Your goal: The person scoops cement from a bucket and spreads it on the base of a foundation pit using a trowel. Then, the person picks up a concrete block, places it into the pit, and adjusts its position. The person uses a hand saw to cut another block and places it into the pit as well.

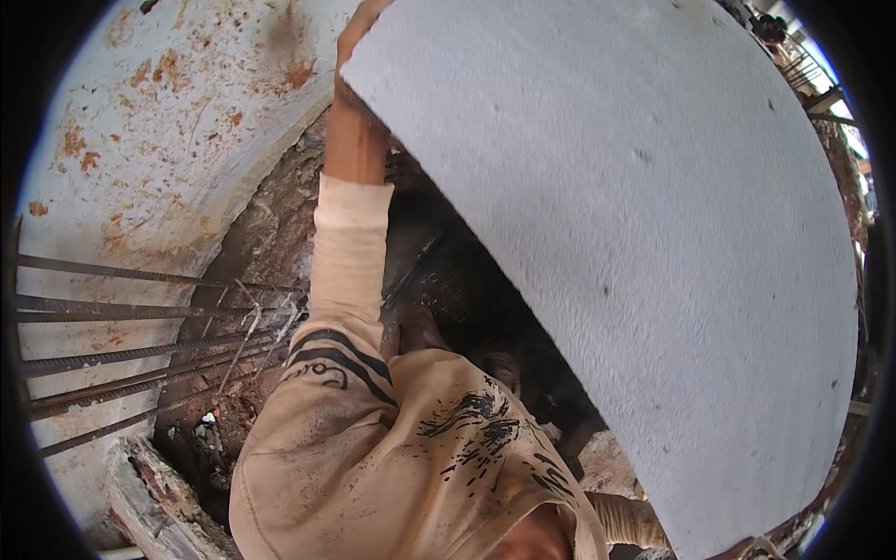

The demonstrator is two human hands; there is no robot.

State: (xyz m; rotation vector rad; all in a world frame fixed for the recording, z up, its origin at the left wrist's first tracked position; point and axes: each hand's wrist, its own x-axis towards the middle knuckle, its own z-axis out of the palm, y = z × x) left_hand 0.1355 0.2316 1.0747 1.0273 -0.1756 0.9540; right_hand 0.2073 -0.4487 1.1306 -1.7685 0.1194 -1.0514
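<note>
A large pale grey panel (pixel 616 224) with a rough, slightly pitted face fills the right half of the head view, tilted. At its upper left corner my left hand (pixel 359 33) is closed on the edge, with part of the fingers hidden behind the panel. My left arm reaches up and forward in a tan sleeve. My right sleeve (pixel 627 520) passes behind the panel's lower corner. The panel covers my right hand, so its fingers cannot be made out. A bare foot or lower leg (pixel 420 329) shows in the dark space below me.
Several steel reinforcing bars (pixel 112 359) stick out across the left side. Behind them stands a whitish wall (pixel 159 140) with brown stains. Rough earth (pixel 271 201) borders it, and a broken concrete edge (pixel 163 495) lies at lower left. Dark, wet-looking ground (pixel 439 252) shows beneath the panel.
</note>
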